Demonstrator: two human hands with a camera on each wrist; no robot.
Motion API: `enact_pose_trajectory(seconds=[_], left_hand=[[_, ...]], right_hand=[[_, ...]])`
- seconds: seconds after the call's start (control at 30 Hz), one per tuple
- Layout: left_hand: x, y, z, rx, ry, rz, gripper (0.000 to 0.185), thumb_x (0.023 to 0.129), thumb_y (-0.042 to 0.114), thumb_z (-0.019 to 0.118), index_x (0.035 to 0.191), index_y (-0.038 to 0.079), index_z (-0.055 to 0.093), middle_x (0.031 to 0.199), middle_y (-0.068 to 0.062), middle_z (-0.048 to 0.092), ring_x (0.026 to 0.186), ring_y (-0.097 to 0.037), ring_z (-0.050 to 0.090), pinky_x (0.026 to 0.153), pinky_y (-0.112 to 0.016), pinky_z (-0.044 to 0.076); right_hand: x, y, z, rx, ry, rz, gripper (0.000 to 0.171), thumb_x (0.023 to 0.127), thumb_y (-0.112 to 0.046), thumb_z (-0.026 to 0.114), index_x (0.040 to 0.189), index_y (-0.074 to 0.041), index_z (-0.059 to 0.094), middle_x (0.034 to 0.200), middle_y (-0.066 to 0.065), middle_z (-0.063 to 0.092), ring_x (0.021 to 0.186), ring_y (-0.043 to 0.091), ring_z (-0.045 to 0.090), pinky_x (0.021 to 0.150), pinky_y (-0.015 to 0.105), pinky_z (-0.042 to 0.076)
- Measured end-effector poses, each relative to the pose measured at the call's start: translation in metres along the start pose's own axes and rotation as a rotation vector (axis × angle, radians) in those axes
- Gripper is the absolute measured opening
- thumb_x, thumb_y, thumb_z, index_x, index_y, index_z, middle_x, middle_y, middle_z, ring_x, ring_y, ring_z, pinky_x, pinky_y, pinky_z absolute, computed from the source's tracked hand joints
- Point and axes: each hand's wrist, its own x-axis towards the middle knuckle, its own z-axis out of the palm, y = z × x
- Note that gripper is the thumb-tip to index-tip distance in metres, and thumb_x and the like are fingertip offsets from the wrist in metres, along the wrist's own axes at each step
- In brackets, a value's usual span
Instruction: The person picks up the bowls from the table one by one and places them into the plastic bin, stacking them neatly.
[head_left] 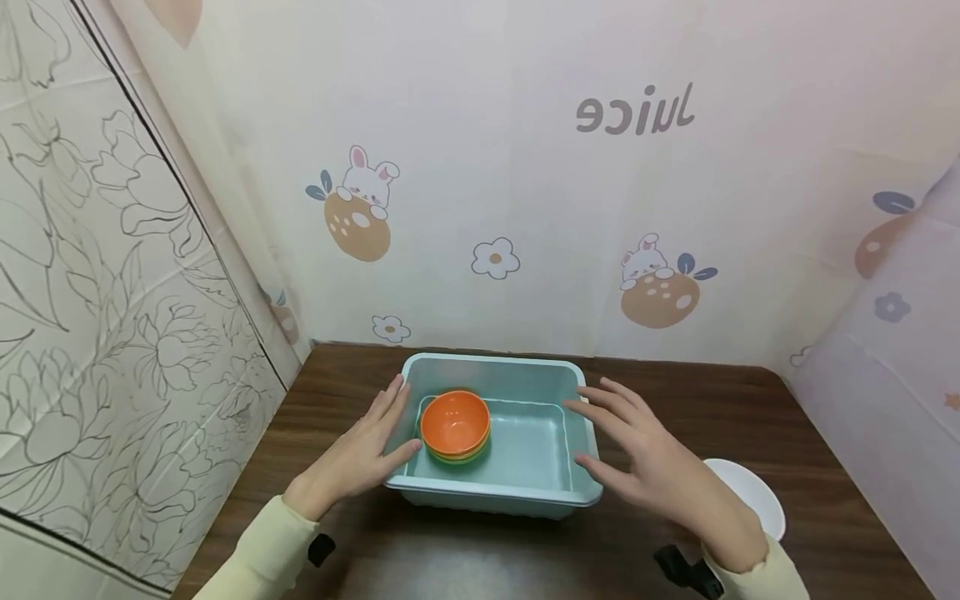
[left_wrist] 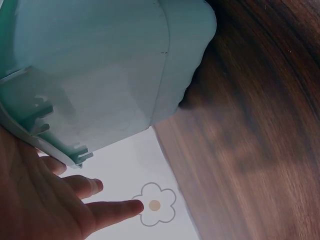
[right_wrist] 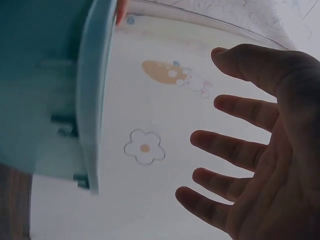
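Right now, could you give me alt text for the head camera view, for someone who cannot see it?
Two open hands, left hand and right hand, flank a pale blue rectangular plastic tub on a dark wooden table. A stack of small plastic bowls, orange on top, sits inside the tub at its left.

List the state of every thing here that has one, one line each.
teal tub: upright, open-topped, on the table
orange bowl: upright, topmost of a stack inside the tub, left side
white dish: on the table, partly hidden by the right arm
left hand: open, against the tub's left wall
right hand: open, fingers spread at the tub's right rim
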Motion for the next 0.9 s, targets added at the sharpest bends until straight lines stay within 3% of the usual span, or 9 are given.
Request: enact_pose_trajectory(seconds=[0.2, 0.43, 0.57, 0.67, 0.77, 0.8, 0.9], left_hand=[[0.0, 0.001, 0.0, 0.011, 0.006, 0.009, 0.09, 0.101, 0.063, 0.05, 0.166, 0.012, 0.014, 0.175, -0.005, 0.003, 0.159, -0.039, 0.015, 0.119, -0.063, 0.031], [-0.001, 0.0, 0.0, 0.012, 0.018, 0.02, 0.09, 0.101, 0.063, 0.05, 0.166, 0.011, 0.015, 0.175, -0.006, 0.003, 0.159, -0.038, 0.016, 0.119, -0.062, 0.032], [0.0, 0.0, 0.0, 0.007, 0.017, 0.026, 0.09, 0.101, 0.063, 0.05, 0.166, 0.011, 0.015, 0.175, -0.005, 0.004, 0.16, -0.035, 0.015, 0.12, -0.061, 0.032], [0.0, 0.001, 0.0, 0.005, 0.015, 0.03, 0.09, 0.101, 0.063, 0.05, 0.166, 0.011, 0.015, 0.175, -0.006, 0.004, 0.16, -0.032, 0.015, 0.12, -0.06, 0.032], [0.0, 0.001, 0.0, 0.001, 0.011, 0.026, 0.09, 0.101, 0.063, 0.05, 0.166, 0.011, 0.015, 0.175, -0.005, 0.003, 0.16, -0.029, 0.013, 0.121, -0.058, 0.032], [0.0, 0.001, -0.001, -0.005, 0.009, 0.026, 0.09, 0.101, 0.063, 0.05, 0.166, 0.011, 0.015, 0.175, -0.005, 0.003, 0.161, -0.029, 0.013, 0.121, -0.058, 0.032], [0.0, 0.001, -0.001, -0.012, 0.006, 0.021, 0.09, 0.101, 0.063, 0.05, 0.166, 0.01, 0.016, 0.175, -0.003, 0.003, 0.161, -0.028, 0.013, 0.121, -0.058, 0.032]], right_hand=[[-0.023, 0.01, -0.009, -0.053, 0.017, 0.041, 0.072, 0.076, -0.018, 0.089, 0.143, -0.02, 0.062, 0.146, 0.008, 0.058, 0.145, 0.038, 0.04, 0.122, 0.014, 0.014], [-0.045, 0.023, -0.015, -0.084, 0.059, 0.051, 0.06, 0.085, -0.03, 0.083, 0.141, -0.018, 0.063, 0.143, 0.012, 0.059, 0.145, 0.037, 0.041, 0.123, 0.015, 0.016], [-0.058, 0.031, -0.015, -0.107, 0.06, 0.091, 0.069, 0.078, -0.024, 0.089, 0.141, -0.018, 0.063, 0.143, 0.013, 0.058, 0.143, 0.041, 0.041, 0.123, 0.017, 0.017], [-0.068, 0.036, -0.013, -0.106, 0.029, 0.156, 0.075, 0.071, -0.019, 0.092, 0.141, -0.02, 0.062, 0.144, 0.015, 0.056, 0.14, 0.047, 0.042, 0.122, 0.043, 0.034], [-0.076, 0.041, -0.011, -0.103, -0.01, 0.215, 0.076, 0.071, -0.022, 0.093, 0.141, -0.021, 0.061, 0.144, 0.017, 0.055, 0.137, 0.053, 0.041, 0.101, 0.068, 0.044], [-0.078, 0.043, -0.01, -0.106, -0.02, 0.229, 0.076, 0.072, -0.023, 0.093, 0.141, -0.021, 0.061, 0.144, 0.019, 0.055, 0.136, 0.054, 0.042, 0.093, 0.072, 0.045], [-0.087, 0.049, -0.008, -0.135, -0.032, 0.265, 0.076, 0.071, -0.029, 0.093, 0.14, -0.019, 0.062, 0.142, 0.022, 0.055, 0.132, 0.057, 0.044, 0.089, 0.076, 0.044]])
